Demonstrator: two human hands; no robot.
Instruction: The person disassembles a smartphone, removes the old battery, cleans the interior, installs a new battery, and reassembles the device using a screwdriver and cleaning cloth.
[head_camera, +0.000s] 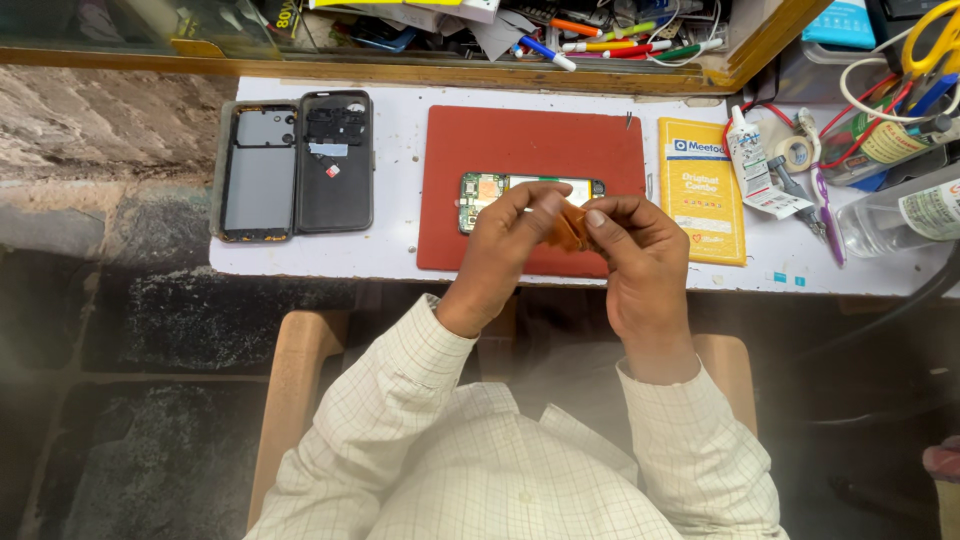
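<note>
Both my hands are raised over the near edge of a red work mat and pinch a small orange-brown flexible strip between them. My left hand grips its left end, my right hand its right end. Just beyond my fingers an opened phone lies on the mat, its green circuit board and white battery exposed. My hands partly hide its near edge.
A phone back cover and a dark phone frame lie side by side at the left of the white table. A yellow packet, a glue tube, tape, tweezers, a clear bottle and cables crowd the right.
</note>
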